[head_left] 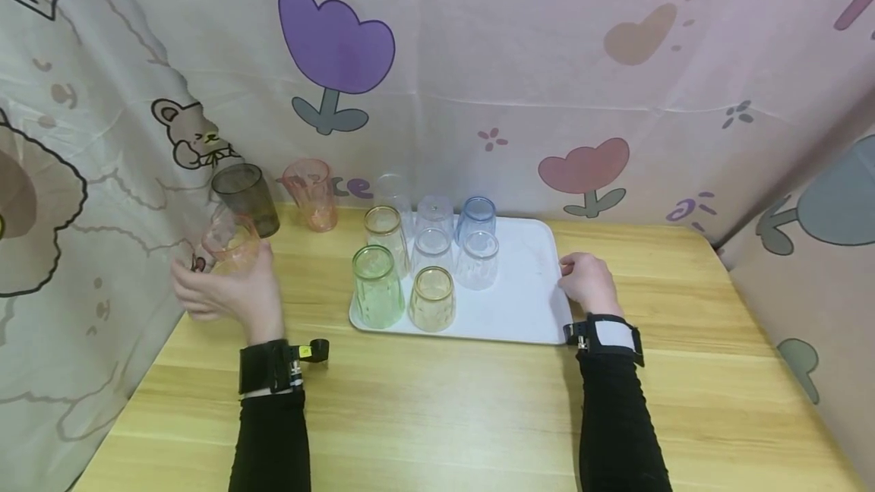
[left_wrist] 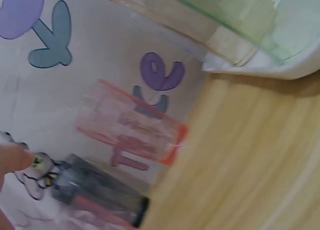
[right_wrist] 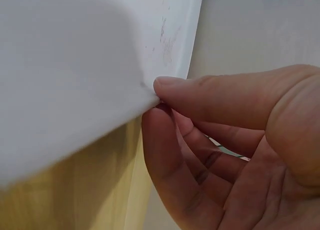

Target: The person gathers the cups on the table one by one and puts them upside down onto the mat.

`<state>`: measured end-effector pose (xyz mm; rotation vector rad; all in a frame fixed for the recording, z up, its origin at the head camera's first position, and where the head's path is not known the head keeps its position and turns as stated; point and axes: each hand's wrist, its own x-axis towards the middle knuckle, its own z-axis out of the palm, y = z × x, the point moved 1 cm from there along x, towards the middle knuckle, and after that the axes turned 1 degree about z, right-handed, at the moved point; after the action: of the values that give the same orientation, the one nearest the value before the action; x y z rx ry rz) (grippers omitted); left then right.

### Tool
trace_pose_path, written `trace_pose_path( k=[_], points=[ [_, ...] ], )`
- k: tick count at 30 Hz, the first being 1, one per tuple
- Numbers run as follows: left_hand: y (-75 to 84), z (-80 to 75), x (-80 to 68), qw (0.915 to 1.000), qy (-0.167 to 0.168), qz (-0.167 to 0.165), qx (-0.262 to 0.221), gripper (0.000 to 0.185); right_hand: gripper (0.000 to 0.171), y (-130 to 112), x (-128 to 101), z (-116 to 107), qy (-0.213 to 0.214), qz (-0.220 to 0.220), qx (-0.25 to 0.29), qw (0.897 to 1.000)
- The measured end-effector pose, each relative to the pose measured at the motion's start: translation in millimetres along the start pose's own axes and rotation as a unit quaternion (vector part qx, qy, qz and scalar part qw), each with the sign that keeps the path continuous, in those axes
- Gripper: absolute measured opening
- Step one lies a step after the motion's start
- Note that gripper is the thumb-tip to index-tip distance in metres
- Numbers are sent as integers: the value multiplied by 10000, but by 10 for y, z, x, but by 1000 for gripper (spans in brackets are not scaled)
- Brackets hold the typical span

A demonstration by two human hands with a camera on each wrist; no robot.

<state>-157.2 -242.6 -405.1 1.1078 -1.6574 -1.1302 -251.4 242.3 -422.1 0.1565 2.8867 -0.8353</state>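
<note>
My left hand (head_left: 235, 291) is at the left with thumb and fingers apart, in front of an orange-pink tumbler (head_left: 229, 234). The hand hides that tumbler's lower part; contact is unclear. In the left wrist view, a fingertip (left_wrist: 15, 157) shows apart from the glasses. A dark grey tumbler (head_left: 249, 200) and another pink tumbler (head_left: 313, 196) stand upright just behind. At the right, my right hand (head_left: 589, 279) pinches the edge of a white tray (head_left: 526, 287) between thumb (right_wrist: 210, 97) and forefinger.
Upside-down glasses fill the tray's left part: a green glass (head_left: 377, 291), a yellow glass (head_left: 432, 302), an amber-rimmed glass (head_left: 386, 234), a blue glass (head_left: 477, 215) and several clear ones. Patterned cloth (head_left: 465, 36) hangs behind the wooden table (head_left: 437, 408) and along both sides.
</note>
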Motion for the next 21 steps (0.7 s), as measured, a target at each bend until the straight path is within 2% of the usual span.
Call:
trace_pose_path(
  k=[5, 8, 15, 21],
  points=[
    [-155, 97, -4, 9947, -36, -958, -383, 138, 42, -13, -1, -7, -2, 3, 20, 10000],
    [-251, 147, -16, 9899, -70, -1306, -552, 140, 42, -18, -6, -6, -17, 7, 44, 10000],
    [-400, 194, -51, 9861, -141, -1559, -557, 136, 41, -15, -14, 1, -10, -23, 40, 10000],
    [-431, 212, -46, 9889, -34, -1435, -383, 109, 40, -17, -16, 8, -25, 6, 81, 10000]
  ],
)
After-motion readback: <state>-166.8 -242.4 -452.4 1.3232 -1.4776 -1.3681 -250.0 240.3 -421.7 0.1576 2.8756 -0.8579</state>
